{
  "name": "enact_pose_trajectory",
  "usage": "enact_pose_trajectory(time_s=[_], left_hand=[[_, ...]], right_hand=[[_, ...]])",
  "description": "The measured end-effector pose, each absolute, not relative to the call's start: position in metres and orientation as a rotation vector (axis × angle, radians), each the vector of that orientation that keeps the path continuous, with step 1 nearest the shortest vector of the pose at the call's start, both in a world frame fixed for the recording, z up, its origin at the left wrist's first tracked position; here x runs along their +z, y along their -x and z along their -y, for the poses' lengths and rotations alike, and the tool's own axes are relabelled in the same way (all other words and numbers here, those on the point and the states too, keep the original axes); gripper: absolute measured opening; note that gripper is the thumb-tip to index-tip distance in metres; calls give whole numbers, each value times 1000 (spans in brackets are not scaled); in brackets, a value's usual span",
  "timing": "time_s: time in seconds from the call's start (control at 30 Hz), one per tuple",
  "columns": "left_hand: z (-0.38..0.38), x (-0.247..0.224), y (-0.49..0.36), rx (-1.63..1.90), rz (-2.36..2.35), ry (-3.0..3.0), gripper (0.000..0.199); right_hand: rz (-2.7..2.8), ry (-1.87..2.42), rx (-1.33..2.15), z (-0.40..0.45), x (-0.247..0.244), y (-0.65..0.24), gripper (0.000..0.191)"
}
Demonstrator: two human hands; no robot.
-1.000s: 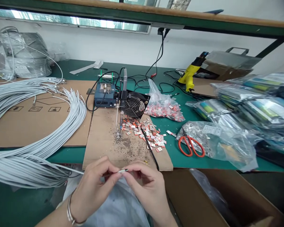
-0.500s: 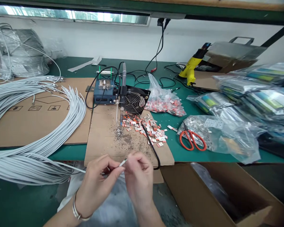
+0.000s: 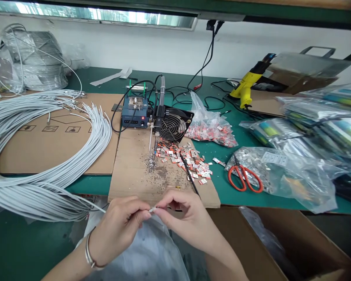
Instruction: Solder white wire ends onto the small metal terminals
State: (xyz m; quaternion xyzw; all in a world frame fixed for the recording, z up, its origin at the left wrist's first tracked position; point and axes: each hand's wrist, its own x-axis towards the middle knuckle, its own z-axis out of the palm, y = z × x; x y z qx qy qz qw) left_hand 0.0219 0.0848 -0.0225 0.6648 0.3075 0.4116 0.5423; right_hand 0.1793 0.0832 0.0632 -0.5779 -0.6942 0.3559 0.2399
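My left hand, with a metal bangle at the wrist, pinches a light grey cable near its end. The cable end shows between the fingertips of both hands. My right hand pinches the tip of that same end between thumb and forefinger; the tip itself is mostly hidden. A large bundle of grey cables lies to the left. Beyond my hands, a soldering station and its upright iron stand on cardboard, near many small orange and white parts.
Red-handled scissors rest by a bag of metal parts at the right. Behind are a fan, a bag of orange parts and a yellow heat gun. An open box stands below the table's edge.
My right hand has turned and its fingertips have closed on the cable end held by my left hand. The whole view has shifted, moving the table things slightly to the right.
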Motion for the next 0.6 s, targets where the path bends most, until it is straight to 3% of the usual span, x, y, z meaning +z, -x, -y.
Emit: enact_pose_trajectory(time_s=[0.23, 0.37, 0.6], left_hand=[[-83, -24, -32, 971, -607, -1121, 31], [-82, -25, -30, 916, -547, -895, 35], [-84, -27, -27, 1048, -755, -1063, 27]], right_hand=[[1306, 1131, 1092, -78, 17, -165, 11], [1040, 991, 1113, -86, 24, -169, 19], [1823, 1458, 904, -84, 46, -176, 6]])
